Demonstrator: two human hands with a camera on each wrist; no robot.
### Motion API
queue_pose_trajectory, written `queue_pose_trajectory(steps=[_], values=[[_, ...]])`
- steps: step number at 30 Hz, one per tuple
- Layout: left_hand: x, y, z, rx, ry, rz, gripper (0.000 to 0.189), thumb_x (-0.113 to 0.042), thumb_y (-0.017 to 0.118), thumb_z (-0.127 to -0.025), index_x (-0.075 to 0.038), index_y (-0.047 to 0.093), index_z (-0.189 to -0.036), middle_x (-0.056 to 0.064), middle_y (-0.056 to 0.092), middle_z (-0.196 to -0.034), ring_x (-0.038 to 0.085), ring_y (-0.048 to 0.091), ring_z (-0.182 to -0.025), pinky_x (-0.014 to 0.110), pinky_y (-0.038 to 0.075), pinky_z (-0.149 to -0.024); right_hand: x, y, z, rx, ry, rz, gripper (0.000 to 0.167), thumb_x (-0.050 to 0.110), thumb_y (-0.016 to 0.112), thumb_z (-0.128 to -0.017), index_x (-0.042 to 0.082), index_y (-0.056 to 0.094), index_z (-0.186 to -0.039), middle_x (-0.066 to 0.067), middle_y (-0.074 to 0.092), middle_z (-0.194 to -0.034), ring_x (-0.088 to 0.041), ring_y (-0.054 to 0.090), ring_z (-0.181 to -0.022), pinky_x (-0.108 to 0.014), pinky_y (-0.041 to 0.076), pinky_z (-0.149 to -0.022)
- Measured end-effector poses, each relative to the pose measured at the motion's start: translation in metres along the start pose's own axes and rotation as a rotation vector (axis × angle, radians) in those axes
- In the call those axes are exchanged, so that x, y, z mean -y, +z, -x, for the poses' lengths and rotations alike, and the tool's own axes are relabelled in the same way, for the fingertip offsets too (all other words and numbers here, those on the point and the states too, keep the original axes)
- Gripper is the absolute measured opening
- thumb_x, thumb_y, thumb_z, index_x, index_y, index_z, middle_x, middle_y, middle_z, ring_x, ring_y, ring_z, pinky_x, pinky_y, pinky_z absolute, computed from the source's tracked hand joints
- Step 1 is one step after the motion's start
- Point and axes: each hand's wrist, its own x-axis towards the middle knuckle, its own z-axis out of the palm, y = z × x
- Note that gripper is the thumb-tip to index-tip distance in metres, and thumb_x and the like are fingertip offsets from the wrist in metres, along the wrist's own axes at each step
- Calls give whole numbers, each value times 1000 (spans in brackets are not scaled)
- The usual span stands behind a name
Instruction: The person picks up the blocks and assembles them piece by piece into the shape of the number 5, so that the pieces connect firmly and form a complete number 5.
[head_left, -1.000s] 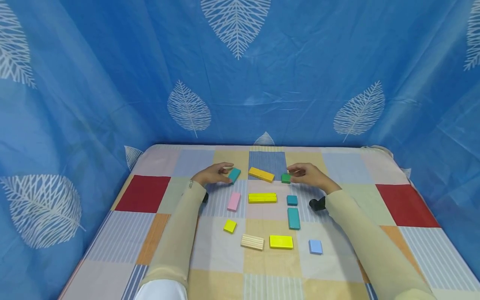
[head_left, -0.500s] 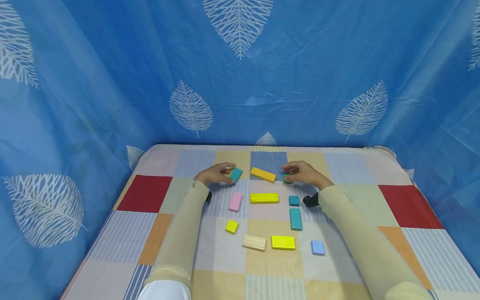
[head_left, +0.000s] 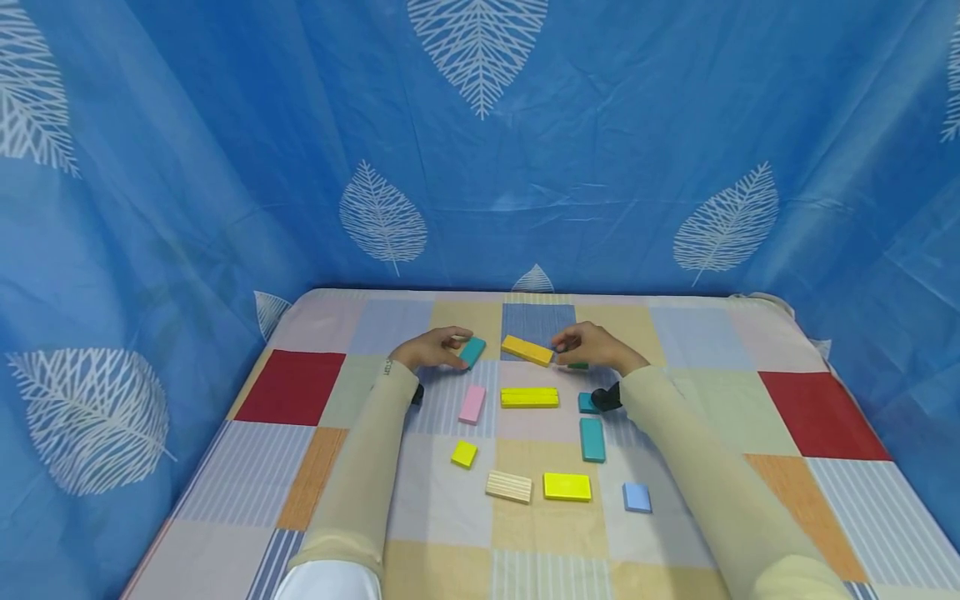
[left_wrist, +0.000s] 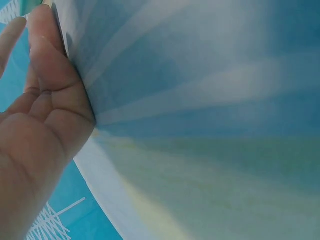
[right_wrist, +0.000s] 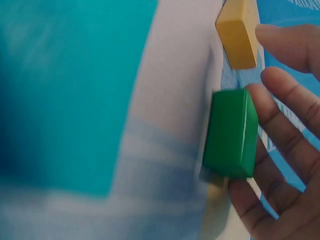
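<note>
My left hand (head_left: 432, 348) has its thumb and fingertips at the ends of a teal block (head_left: 472, 352) on the far part of the table and pinches it. In the left wrist view only a corner of that block (left_wrist: 31, 6) shows at the fingertips. My right hand (head_left: 596, 346) is over a green block (head_left: 577, 365), largely hidden from the head view. In the right wrist view the green block (right_wrist: 230, 134) lies beside the lower fingers. Thumb and index finger (right_wrist: 277, 82) stand apart close to the end of an orange-yellow block (right_wrist: 237, 37).
Nearer lie a pink block (head_left: 472, 404), a long yellow block (head_left: 529, 397), two teal blocks (head_left: 592, 440), a small yellow block (head_left: 463, 454), a ridged wooden block (head_left: 509, 486), a yellow block (head_left: 567, 487) and a light blue block (head_left: 637, 497). A blue curtain (head_left: 525, 167) hangs behind.
My right hand has moved left, from beside the green block to over it and up to the orange-yellow block's end. The left hand stays at its teal block.
</note>
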Motion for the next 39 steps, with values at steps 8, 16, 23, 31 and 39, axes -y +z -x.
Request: queue_pose_trajectory(steps=[8,16,23,31,39], values=[[1,0,-2,-5,12,-22,69,-5,75,-101,-7,46,-163,20,43,-167,36,40,-155,48,38,-124,6,7,-9,3,27,52,38,10,80,-95,-9,72,-128,-19,73,-116,-33,66,-107,-47,56,-99],[-1,-1,-2,-5,1,-44,69,-5,74,-102,-9,46,-164,18,42,-169,36,39,-156,49,35,-125,13,12,-14,-18,68,72,35,12,84,-94,-6,75,-122,-14,72,-106,-29,63,-98,-46,54,-95],[-1,1,-5,-9,-6,-43,68,-5,75,-102,-10,47,-163,17,43,-168,36,39,-156,49,34,-126,15,10,-15,-20,88,102,30,10,84,-94,-5,75,-118,-16,73,-109,-31,65,-100,-47,56,-95],[0,1,-8,-25,-21,-42,68,-7,76,-101,-12,49,-163,19,46,-166,35,42,-154,50,34,-126,12,5,-14,-6,64,76,28,8,83,-92,-4,77,-117,-18,75,-113,-34,67,-105,-45,58,-95],[0,1,-7,-23,-30,-33,68,-7,76,-101,-12,49,-163,20,44,-167,35,40,-155,50,33,-126,9,4,-17,-20,98,97,32,4,82,-93,-6,76,-122,-18,74,-113,-32,63,-103,-47,56,-100]])
